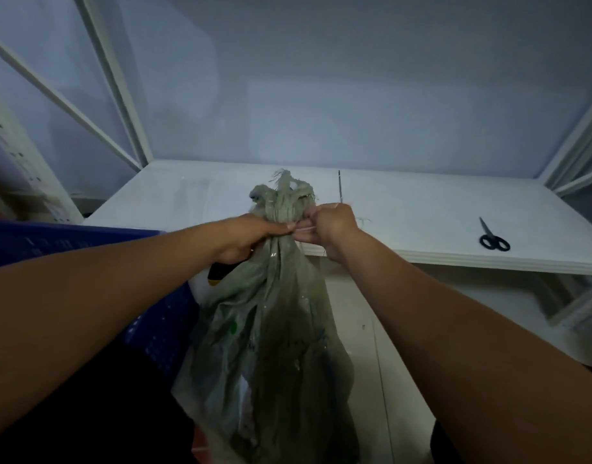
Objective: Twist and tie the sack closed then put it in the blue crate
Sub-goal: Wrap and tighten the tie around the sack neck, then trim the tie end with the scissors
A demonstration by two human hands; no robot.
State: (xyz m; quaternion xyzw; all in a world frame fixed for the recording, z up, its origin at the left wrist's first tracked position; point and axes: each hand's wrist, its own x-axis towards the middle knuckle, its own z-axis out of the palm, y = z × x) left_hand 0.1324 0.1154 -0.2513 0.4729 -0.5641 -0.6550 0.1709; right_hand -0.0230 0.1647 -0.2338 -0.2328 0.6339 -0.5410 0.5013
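Evidently soft and light, the grey-green woven plastic sack (274,329) droops before the edge of the white table (421,212), just beside the blue plastic crate (70,242). The left hand (251,236) grips its bunched neck while the right hand (331,226) pinches a thin pale tie (303,230) there; that neck, under the frayed mouth, looks the surest hold.

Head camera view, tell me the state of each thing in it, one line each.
Sack: neck bunched, held upright.
Tie: pale strip at the neck, knot not discernible.
Left hand: grips the sack's neck.
Right hand: pinches the tie.
Blue crate: left of the sack, inside hidden.
Scissors: blades closed, lying on the table.
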